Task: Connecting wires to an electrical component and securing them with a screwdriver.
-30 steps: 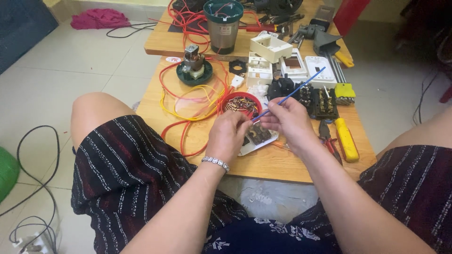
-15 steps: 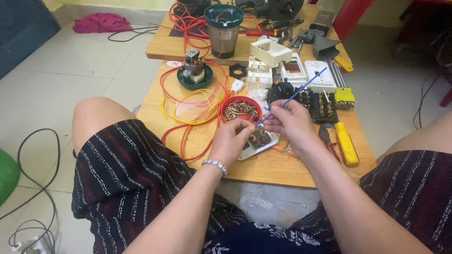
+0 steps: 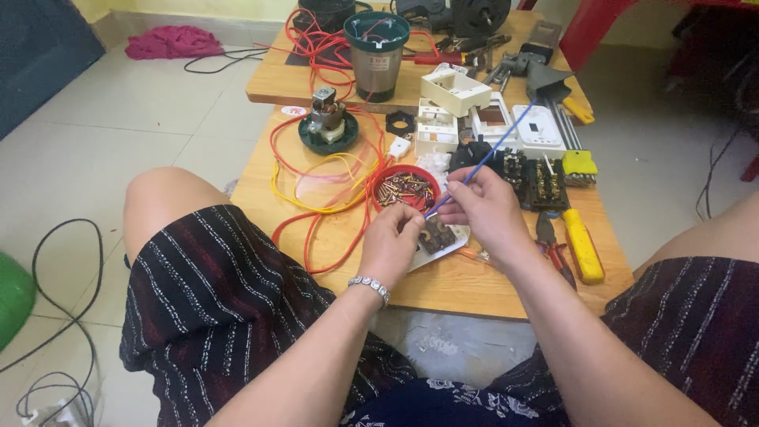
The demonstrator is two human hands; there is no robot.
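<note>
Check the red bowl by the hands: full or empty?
Partly full. The red bowl holds a heap of small brass-coloured screws, upright on the wooden table, beside the left hand.

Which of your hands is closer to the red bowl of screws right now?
Left. The left hand sits just below the red bowl of screws, nearly at its rim. The right hand, holding the blue wire, is off to the bowl's right, clearly apart.

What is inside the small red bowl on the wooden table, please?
The red bowl holds a heap of small brass-coloured and silver screws. Its bottom is covered by them, so anything beneath cannot be seen.
</note>
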